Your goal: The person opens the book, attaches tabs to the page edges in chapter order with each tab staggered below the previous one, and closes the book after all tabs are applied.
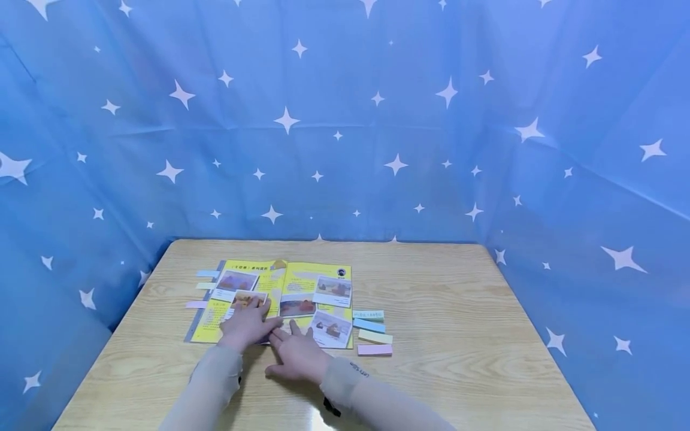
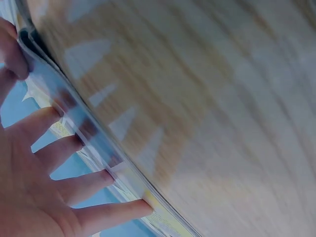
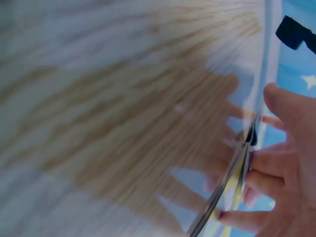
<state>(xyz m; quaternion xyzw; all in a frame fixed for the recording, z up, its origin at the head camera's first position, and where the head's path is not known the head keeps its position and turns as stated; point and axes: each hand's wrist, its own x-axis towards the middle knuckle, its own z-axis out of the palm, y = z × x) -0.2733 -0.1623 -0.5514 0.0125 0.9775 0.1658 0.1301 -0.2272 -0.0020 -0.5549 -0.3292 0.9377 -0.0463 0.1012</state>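
An open yellow-paged magazine [image 1: 207, 333] lies on the table, printed with text and several pictures of haystack-like shapes. My left hand [image 1: 245, 323] rests on the left page with fingers spread, partly covering a picture [image 1: 249, 297] there. In the left wrist view, its fingertips [image 2: 143, 206] press on the page near the magazine's edge. Close beside it, my right hand [image 1: 300, 354] lies at the lower edge by the fold, its fingers on the paper. The right thumb [image 3: 279, 101] points away from the other fingers, over the wood. Both hands hide the bottom of the fold.
Blue, pale green and pink tabs [image 1: 196, 304] stick out from the magazine's left edge. Right of the magazine are green, blue, yellow and pink paper strips [image 1: 375, 350]. The wooden table [image 1: 458, 311] meets a blue star-patterned curtain [image 1: 345, 149] behind and at both sides.
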